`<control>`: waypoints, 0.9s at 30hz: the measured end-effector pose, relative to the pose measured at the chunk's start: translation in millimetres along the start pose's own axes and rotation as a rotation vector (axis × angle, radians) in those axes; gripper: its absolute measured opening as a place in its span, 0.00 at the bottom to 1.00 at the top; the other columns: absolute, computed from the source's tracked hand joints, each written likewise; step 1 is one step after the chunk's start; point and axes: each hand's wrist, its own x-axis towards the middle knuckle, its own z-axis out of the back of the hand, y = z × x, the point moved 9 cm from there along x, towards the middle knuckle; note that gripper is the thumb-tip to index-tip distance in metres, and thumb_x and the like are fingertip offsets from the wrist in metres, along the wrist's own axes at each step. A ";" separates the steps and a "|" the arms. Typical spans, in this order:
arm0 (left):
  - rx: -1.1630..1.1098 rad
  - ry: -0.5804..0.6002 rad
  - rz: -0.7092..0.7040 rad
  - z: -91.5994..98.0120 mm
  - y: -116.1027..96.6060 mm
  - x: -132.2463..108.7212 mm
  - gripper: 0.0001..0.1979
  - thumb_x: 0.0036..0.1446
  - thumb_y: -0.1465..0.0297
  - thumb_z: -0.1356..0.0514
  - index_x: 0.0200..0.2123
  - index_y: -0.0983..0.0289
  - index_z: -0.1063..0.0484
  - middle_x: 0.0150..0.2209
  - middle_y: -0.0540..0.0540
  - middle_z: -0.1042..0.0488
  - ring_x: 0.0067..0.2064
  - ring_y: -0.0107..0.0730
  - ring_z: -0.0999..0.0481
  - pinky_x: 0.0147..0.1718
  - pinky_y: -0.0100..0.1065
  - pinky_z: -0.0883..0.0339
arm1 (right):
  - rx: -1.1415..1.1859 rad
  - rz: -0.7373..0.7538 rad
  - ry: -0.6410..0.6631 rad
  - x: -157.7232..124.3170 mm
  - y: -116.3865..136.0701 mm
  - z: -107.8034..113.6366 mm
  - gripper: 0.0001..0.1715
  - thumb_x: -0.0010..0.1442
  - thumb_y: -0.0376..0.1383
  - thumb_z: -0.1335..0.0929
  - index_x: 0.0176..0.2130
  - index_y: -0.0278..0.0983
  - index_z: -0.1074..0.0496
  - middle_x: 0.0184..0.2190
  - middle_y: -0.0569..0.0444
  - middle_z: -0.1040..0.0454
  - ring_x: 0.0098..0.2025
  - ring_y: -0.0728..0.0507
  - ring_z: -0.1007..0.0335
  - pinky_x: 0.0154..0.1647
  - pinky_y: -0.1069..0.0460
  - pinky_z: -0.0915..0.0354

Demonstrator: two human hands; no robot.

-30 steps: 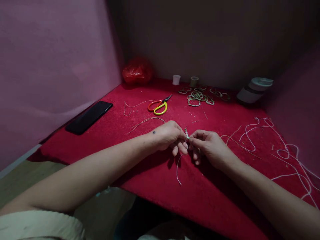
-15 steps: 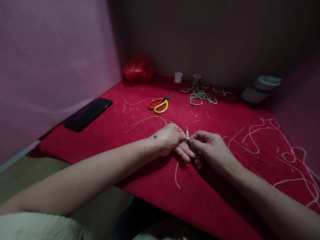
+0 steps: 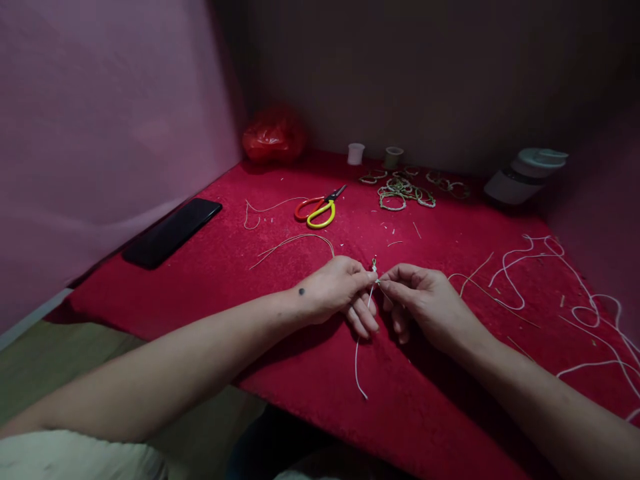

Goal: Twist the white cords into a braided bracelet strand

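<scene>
Between my two hands is a short piece of knotted cord [image 3: 374, 267], white with a small green loop at its far end. My left hand [image 3: 350, 287] pinches it from the left with thumb and forefinger, the thumb lying over the white knots. From the right, my right hand [image 3: 415, 293] pinches at the near end of the knots; the strand in those fingertips is too small to make out fully. A loose white cord end [image 3: 357, 373] hangs from under my left fingers onto the red cloth [image 3: 310, 360].
Scissors [image 3: 321, 212], a black phone [image 3: 173, 232] and brown threads [image 3: 295, 239] lie left. Finished-looking cord rings [image 3: 400, 193], two small spools [image 3: 356, 154], a red plastic bag [image 3: 274, 140] and a lidded jar [image 3: 523, 179] stand behind. White cord [image 3: 580, 300] sprawls right.
My left thumb has shifted over the knots, covering more of them. The left fingers have moved slightly left and nearer me. The hanging white end reaches a little lower.
</scene>
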 end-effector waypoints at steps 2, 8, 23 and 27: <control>0.003 0.025 -0.008 -1.0 -0.2 0.0 0.14 0.60 0.72 0.54 0.23 0.68 0.38 0.14 0.55 0.30 0.16 0.31 0.28 0.17 0.28 0.34 | -0.002 0.007 -0.002 -0.5 -0.4 0.4 0.11 0.54 0.40 0.34 0.26 0.37 0.37 0.11 0.63 0.35 0.09 0.52 0.41 0.07 0.58 0.42; 0.000 0.018 -0.029 -1.6 -2.7 0.2 0.13 0.58 0.77 0.55 0.23 0.67 0.39 0.14 0.54 0.30 0.17 0.31 0.27 0.17 0.29 0.33 | -0.071 0.034 0.006 -1.1 -0.7 0.0 0.10 0.57 0.39 0.37 0.26 0.37 0.38 0.11 0.61 0.34 0.10 0.51 0.40 0.09 0.57 0.42; 0.057 -0.056 -0.011 2.8 -1.1 -1.4 0.10 0.58 0.76 0.56 0.26 0.65 0.43 0.13 0.51 0.31 0.16 0.31 0.28 0.17 0.30 0.33 | -0.101 0.034 -0.015 -1.3 -3.5 1.3 0.10 0.58 0.39 0.38 0.27 0.38 0.39 0.10 0.62 0.34 0.10 0.51 0.40 0.11 0.57 0.41; 0.051 -0.050 -0.008 1.5 -1.1 -1.1 0.09 0.59 0.76 0.56 0.26 0.65 0.43 0.13 0.51 0.31 0.16 0.31 0.28 0.17 0.29 0.34 | -0.073 0.027 -0.005 -1.6 -2.9 -0.2 0.10 0.57 0.40 0.37 0.27 0.38 0.39 0.12 0.63 0.35 0.10 0.51 0.40 0.10 0.57 0.41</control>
